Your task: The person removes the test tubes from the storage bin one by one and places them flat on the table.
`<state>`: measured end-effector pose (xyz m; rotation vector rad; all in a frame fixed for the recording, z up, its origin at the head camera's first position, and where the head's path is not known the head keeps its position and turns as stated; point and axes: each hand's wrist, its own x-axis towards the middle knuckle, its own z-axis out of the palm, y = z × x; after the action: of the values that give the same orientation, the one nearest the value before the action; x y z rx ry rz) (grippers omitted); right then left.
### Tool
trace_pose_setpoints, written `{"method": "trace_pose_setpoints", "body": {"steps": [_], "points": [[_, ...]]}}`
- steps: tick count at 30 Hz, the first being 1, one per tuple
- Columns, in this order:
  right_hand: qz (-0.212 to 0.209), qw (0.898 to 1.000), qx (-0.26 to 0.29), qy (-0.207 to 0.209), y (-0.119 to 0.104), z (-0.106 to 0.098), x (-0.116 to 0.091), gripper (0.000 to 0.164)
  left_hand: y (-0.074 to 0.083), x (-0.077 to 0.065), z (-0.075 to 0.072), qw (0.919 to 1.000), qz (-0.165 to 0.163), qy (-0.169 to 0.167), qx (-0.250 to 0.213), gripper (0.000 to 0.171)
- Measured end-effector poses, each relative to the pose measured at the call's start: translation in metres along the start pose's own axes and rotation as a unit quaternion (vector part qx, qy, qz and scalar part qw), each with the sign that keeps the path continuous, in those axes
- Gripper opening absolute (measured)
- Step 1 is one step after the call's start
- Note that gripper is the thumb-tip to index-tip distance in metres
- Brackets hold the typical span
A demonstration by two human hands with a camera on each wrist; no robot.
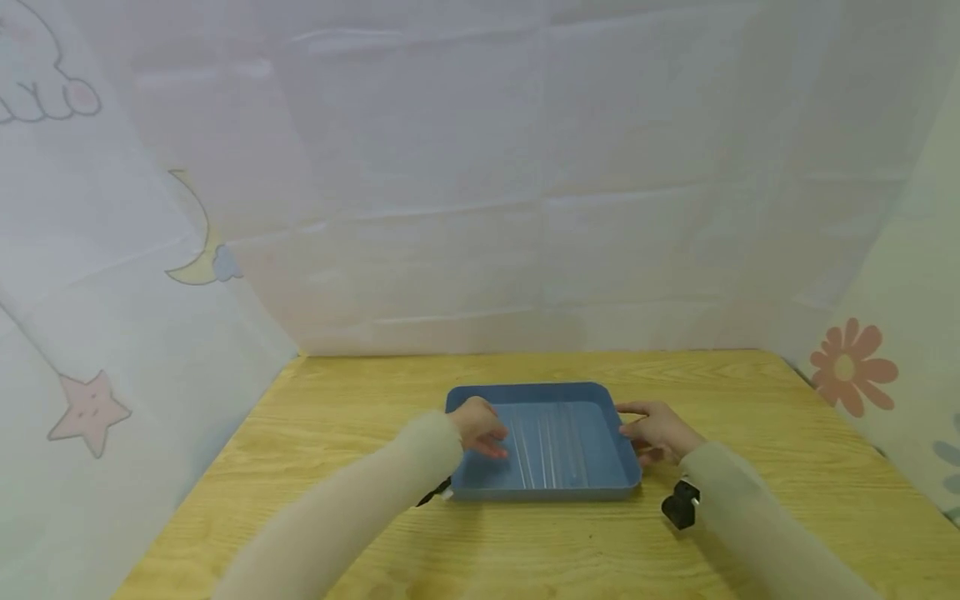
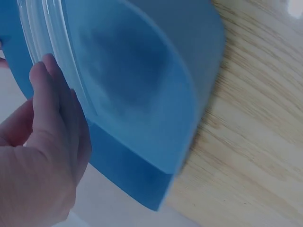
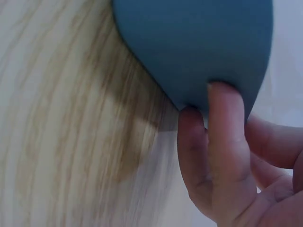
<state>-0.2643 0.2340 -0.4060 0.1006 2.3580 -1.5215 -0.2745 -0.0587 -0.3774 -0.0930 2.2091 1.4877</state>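
A shallow blue tray (image 1: 480,495) sits on the wooden table. Several long, clear, thin tube-like pieces (image 1: 551,458) lie side by side in it, running from its far side to its near side. My left hand (image 1: 480,427) hovers over the left part of the tray with nothing in its grasp. In the left wrist view, its extended fingers (image 2: 46,90) overlap the clear pieces (image 2: 59,33). At the tray's right side, my right hand (image 1: 660,432) rests its fingertips against the outer wall. The right wrist view shows those fingers (image 3: 227,127) spread on the blue wall (image 3: 194,47).
The wood-grain table (image 1: 360,392) extends around the tray on all sides. A pale sheet (image 1: 480,275) hangs behind it, and printed side sheets with a star (image 1: 90,412) and a flower (image 1: 853,367) stand left and right. Dark wrist devices (image 1: 681,504) sit under the sleeves.
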Motion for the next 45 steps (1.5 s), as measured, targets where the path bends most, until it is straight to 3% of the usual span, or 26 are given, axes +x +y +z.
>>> {"method": "trace_pose_setpoints", "body": {"steps": [8,18,23,26,31,33,37,41,43,45], "points": [[0.004,1.000,0.008,-0.017,0.001,-0.002,0.001,0.057,0.000,0.009,0.016,0.9974,-0.011,0.040,0.058,0.036],[0.008,1.000,0.015,-0.012,0.002,-0.002,0.001,0.057,-0.003,0.021,0.031,0.9925,-0.028,0.051,0.107,0.052],[0.004,1.000,0.014,-0.015,0.003,0.000,-0.001,0.056,0.002,0.019,0.037,0.9797,-0.042,0.053,0.188,0.040],[0.002,1.000,0.017,-0.016,0.003,0.000,-0.002,0.056,0.003,0.018,0.041,0.9737,-0.045,0.063,0.214,0.035],[-0.001,1.000,0.006,-0.010,0.001,-0.001,-0.001,0.057,0.001,0.022,0.042,0.9776,-0.046,0.065,0.195,0.043],[-0.002,1.000,0.003,-0.009,0.001,0.000,0.000,0.057,-0.002,0.024,0.040,0.9776,-0.046,0.061,0.196,0.037],[-0.006,1.000,0.002,-0.016,0.000,-0.001,0.000,0.057,-0.003,0.029,0.038,0.9709,-0.046,0.054,0.229,0.015],[-0.009,1.000,-0.004,-0.019,0.001,-0.002,0.000,0.057,0.001,0.030,0.039,0.9618,-0.057,0.048,0.264,0.011],[-0.006,1.000,-0.004,-0.017,0.002,-0.002,0.000,0.057,0.003,0.028,0.038,0.9612,-0.066,0.044,0.264,0.013],[-0.004,1.000,-0.002,-0.015,0.003,-0.002,0.000,0.057,0.004,0.027,0.037,0.9665,-0.075,0.037,0.243,0.015]]}}
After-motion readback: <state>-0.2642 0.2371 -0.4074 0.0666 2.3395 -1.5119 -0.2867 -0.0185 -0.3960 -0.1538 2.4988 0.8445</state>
